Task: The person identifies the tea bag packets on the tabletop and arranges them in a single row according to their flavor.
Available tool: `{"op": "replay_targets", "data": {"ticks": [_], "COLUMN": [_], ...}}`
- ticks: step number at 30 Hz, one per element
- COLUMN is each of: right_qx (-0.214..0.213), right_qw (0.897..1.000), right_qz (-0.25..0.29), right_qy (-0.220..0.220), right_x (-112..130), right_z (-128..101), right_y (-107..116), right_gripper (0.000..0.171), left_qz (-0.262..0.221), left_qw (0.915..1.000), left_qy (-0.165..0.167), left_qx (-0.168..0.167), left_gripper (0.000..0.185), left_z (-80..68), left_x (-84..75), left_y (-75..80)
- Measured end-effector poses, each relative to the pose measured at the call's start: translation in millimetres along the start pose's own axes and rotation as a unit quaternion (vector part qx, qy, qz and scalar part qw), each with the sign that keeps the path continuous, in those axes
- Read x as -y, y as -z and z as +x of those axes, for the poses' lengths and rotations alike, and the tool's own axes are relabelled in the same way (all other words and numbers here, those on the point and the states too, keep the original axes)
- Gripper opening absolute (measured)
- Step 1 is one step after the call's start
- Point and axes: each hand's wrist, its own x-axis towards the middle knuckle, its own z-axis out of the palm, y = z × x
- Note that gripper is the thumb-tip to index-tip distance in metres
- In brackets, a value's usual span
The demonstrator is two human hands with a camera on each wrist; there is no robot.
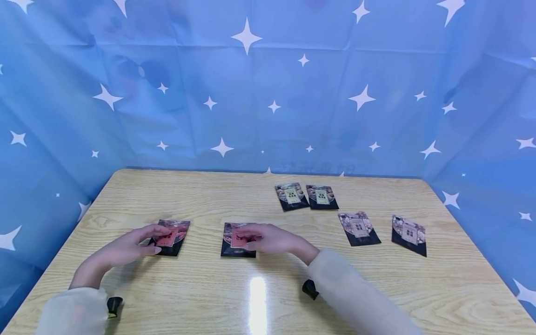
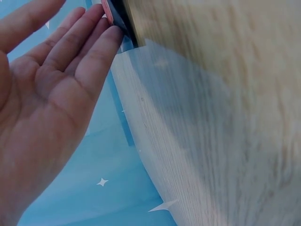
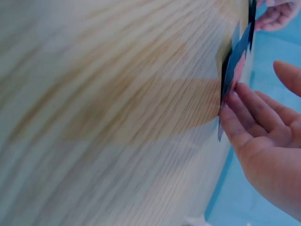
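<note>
Two flat dark packets with red labels lie on the left half of the table. My left hand (image 1: 129,245) has its fingertips on the left red-labelled packet (image 1: 177,236), with the thumb near its lower left edge. On the other red-labelled packet (image 1: 228,246) rest the fingertips of my right hand (image 1: 274,238), reaching in from its right side. In the right wrist view, the fingers of the right hand (image 3: 268,127) are nearly straight and the thumb stands apart from the packet. The left wrist view shows the left hand (image 2: 49,96) with extended fingers touching a packet's edge.
Two green-labelled packets (image 1: 291,196) lie side by side at the back of the wooden table (image 1: 201,293). Two packets with pale pink labels (image 1: 359,228) lie farther right, apart from each other. A blue curtain with white stars (image 1: 268,125) hangs behind the table.
</note>
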Motion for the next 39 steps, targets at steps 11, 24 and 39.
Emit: {"op": "replay_targets", "data": {"ticks": [11,24,39], "right_qx": [0.006,-0.007,-0.021], "right_qw": [1.0,0.999,0.999], "right_qz": [-0.019,-0.032,-0.03], "right_qy": [-0.008,0.0,-0.006], "right_x": [16,27,34], "right_z": [23,41,42], "right_y": [-13,-28,-34], "right_gripper": [0.047,0.047,0.047], "left_qz": [-0.017,-0.032,-0.019], "left_qw": [0.9999,0.9995,0.9998], "left_qy": [-0.003,0.003,0.007], "left_qx": [0.0,-0.001,-0.006], "left_gripper": [0.046,0.048,0.048], "left_z": [-0.9,-0.5,-0.9], "left_x": [0.6,1.6,2.1], "left_y": [-1.1,-2.1,-2.3]}}
